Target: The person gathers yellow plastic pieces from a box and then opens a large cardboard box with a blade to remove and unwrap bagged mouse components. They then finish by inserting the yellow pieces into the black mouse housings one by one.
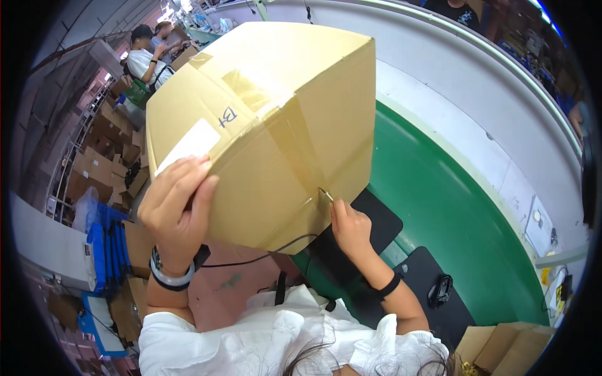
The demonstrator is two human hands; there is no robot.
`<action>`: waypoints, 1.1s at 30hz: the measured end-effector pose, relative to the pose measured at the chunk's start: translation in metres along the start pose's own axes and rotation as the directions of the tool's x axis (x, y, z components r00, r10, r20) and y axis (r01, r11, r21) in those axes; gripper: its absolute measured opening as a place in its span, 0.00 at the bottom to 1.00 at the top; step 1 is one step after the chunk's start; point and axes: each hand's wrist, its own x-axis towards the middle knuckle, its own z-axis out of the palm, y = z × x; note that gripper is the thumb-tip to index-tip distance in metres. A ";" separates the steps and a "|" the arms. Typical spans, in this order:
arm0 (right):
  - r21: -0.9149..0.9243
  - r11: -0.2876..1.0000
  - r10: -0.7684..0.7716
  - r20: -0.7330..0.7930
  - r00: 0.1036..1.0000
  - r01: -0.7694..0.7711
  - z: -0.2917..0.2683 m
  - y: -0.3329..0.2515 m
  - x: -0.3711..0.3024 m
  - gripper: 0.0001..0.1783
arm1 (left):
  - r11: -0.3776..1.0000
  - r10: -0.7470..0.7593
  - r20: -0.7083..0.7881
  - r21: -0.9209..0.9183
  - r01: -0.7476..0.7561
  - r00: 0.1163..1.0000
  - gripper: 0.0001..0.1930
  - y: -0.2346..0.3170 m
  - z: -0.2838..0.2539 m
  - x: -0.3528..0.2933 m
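Observation:
A large taped cardboard box [263, 175] stands tilted in front of me, with a white label [191, 147] and a handwritten mark on one face. My left hand [179, 200] grips its near left edge, fingers over the label's lower end and thumb along the edge. In my right hand [350, 225] is a thin pointed tool [326, 195], pinched between thumb and fingers. Its tip touches the brown packing tape [301, 150] along the seam of the near side. Whether the tip has gone through the tape is too small to tell.
Under the box lies a green work surface [439, 188] with dark mats [433, 288] and a small black device [441, 291] on it. A black cable [260, 257] runs below the box. An opened carton [505, 348] stands lower right. Two people [147, 56] work at the far left.

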 end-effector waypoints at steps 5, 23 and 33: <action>-0.062 0.997 0.060 0.184 0.981 -0.049 0.080 0.067 -0.035 0.05 | 1.000 -0.007 -0.010 0.019 0.007 1.000 0.07 -0.032 0.034 0.008; 0.648 0.738 0.328 -0.098 0.940 -0.190 -0.015 -0.005 0.158 0.21 | 0.952 -0.125 -0.129 0.264 0.155 0.984 0.13 -0.037 0.112 0.046; 0.325 0.927 -0.223 0.068 0.972 0.190 -0.061 -0.045 0.227 0.10 | 0.973 -0.186 -0.212 0.092 0.210 0.959 0.15 -0.026 0.101 0.014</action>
